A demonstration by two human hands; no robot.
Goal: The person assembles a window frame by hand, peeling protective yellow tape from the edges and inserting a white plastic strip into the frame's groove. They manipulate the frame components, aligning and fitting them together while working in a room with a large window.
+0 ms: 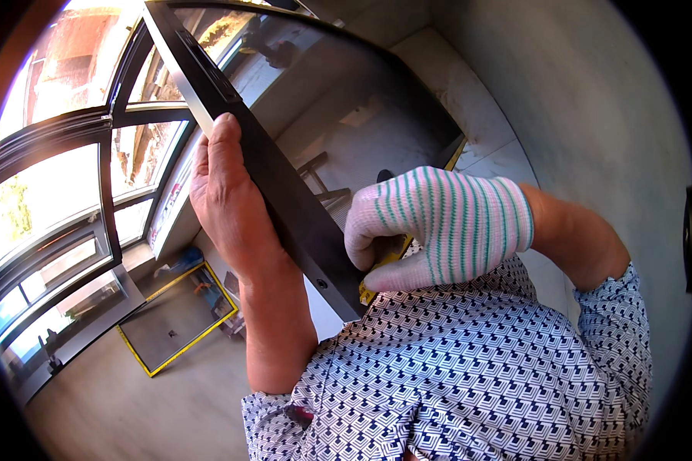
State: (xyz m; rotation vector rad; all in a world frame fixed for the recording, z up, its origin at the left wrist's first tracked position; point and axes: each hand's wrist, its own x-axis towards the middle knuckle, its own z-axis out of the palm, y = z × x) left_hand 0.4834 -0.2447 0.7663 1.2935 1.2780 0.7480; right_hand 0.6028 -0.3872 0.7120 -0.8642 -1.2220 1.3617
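A dark metal-framed window panel (284,180) stands tilted in front of me, with a see-through dark sheet (354,115) inside the frame. My left hand (231,192), bare, grips its long side from the left, the thumb lying on the frame's edge. My right hand (446,227) wears a white knitted glove with green stripes. Its fingers are bent and pinched together at the lower corner of the panel, where a yellow strip (367,293) shows along the edge. What the gloved fingers hold is partly hidden. A small black tip (384,176) sticks out behind that hand.
A second screen frame with yellow edging (181,353) lies on the floor at the lower left. Beyond it stands a large dark-framed window (115,154). A grey wall (592,100) rises on the right, and a wooden stool (319,177) shows through the panel.
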